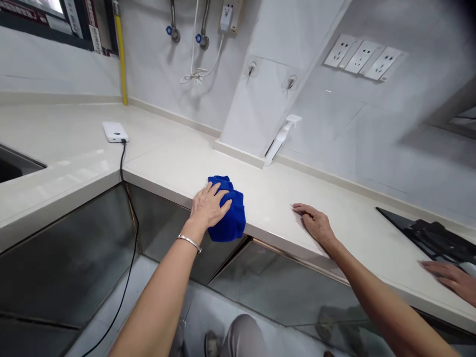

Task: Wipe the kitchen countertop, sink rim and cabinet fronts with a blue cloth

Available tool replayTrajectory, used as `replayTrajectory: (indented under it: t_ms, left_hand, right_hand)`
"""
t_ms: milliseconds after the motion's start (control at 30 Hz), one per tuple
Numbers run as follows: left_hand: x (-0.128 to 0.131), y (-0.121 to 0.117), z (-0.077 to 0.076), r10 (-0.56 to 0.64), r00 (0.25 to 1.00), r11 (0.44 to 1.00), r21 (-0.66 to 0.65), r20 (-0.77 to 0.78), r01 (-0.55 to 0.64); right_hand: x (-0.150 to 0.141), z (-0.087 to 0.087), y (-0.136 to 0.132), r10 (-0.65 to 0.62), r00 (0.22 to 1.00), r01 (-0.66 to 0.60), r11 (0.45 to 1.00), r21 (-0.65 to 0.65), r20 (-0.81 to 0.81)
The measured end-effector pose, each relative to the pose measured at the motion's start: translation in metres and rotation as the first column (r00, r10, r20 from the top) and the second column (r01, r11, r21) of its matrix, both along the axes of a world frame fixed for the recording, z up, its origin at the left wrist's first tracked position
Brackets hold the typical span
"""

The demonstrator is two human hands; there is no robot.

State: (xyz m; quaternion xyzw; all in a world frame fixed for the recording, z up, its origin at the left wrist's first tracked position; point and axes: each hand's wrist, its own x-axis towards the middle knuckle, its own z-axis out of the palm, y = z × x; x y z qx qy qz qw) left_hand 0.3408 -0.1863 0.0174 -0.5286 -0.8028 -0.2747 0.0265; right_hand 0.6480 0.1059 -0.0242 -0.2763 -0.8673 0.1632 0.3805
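A folded blue cloth (231, 218) lies at the front edge of the pale countertop (178, 163), part of it hanging over the edge. My left hand (210, 204), with a silver bangle at the wrist, rests on top of the cloth, fingers spread across its upper left part. What lies under the palm is hidden. Farther right, my right hand (315, 223) touches the bare countertop with its fingers loosely stretched out, holding nothing.
Another person's hand (451, 277) is at the far right, near a black cooktop (442, 240). A white device (115, 132) with a black cable (137, 223) lies on the left. A white handled object (280, 141) leans by the wall. A sink (18, 163) is at far left.
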Motion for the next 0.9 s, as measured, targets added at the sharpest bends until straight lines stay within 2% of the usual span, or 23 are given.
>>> replayTrajectory:
  t_ms: [233,433,500,567,667,767,833,900]
  left_hand:
    - [-0.003,-0.004,-0.004,-0.016,0.999,0.999,0.038,0.029,0.015]
    - [0.0,-0.008,0.001,0.029,0.999,0.999,0.013,0.035,-0.029]
    - [0.001,-0.006,-0.001,0.06,0.998,0.998,0.024,0.008,-0.06]
    - [0.002,-0.002,-0.004,0.088,0.996,0.995,0.035,0.001,-0.088]
    - [0.003,0.003,-0.008,0.1,0.995,0.992,0.072,0.021,-0.101]
    - [-0.003,-0.001,-0.005,0.096,0.995,0.989,0.107,0.029,-0.098]
    - [-0.014,-0.016,0.002,0.139,0.99,0.985,0.102,0.0,-0.138]
    - [-0.029,-0.047,0.012,0.231,0.971,0.971,0.082,-0.065,-0.225]
  right_hand:
    - [0.001,-0.003,-0.001,-0.011,0.998,0.008,0.999,0.039,0.056]
    - [-0.001,-0.008,0.0,-0.005,0.991,-0.021,0.981,0.193,0.134]
    - [-0.004,-0.004,-0.01,0.046,0.992,-0.074,0.966,0.249,0.114]
    - [-0.015,0.006,-0.033,0.141,0.986,-0.159,0.944,0.288,0.084]
    - [-0.056,0.024,-0.087,0.323,0.935,-0.354,0.877,0.325,0.149]
    - [-0.123,0.03,-0.135,0.459,0.855,-0.519,0.777,0.357,0.243]
    - [-0.168,0.026,-0.152,0.504,0.815,-0.576,0.757,0.309,0.285]
    - [-0.204,0.019,-0.158,0.521,0.775,-0.613,0.757,0.225,0.358]
